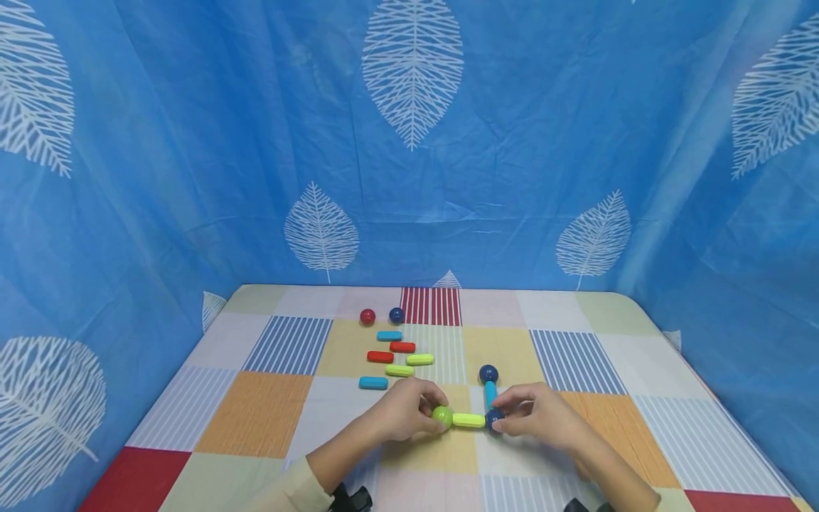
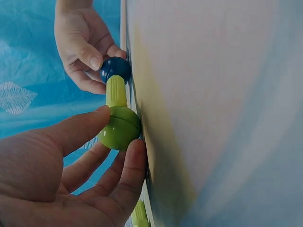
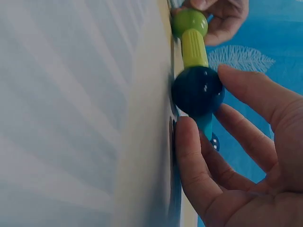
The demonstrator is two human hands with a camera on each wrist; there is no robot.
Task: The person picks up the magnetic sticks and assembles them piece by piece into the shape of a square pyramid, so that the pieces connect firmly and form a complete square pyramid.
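Observation:
My left hand (image 1: pixel 407 411) pinches a green ball (image 1: pixel 442 417) between thumb and fingers, low over the table. A yellow-green rod (image 1: pixel 469 421) joins that ball to a dark blue ball (image 1: pixel 494 420). Around the blue ball curl the thumb and fingers of my right hand (image 1: pixel 539 417). From the same ball a light blue rod (image 1: pixel 490 395) runs away from me to a second dark blue ball (image 1: pixel 489 374), so the joined pieces form an L. Both wrist views show the green ball (image 2: pixel 120 128) and the gripped blue ball (image 3: pixel 198 91) close to the cloth.
Left of the L lie several loose rods: blue (image 1: pixel 373 382), red (image 1: pixel 380 356) and yellow-green (image 1: pixel 419 360). Behind them sit a red ball (image 1: pixel 367 317) and a dark blue ball (image 1: pixel 397 315). A patchwork cloth (image 1: pixel 256 419) covers the table, and blue leaf-print curtains (image 1: pixel 512 142) enclose it.

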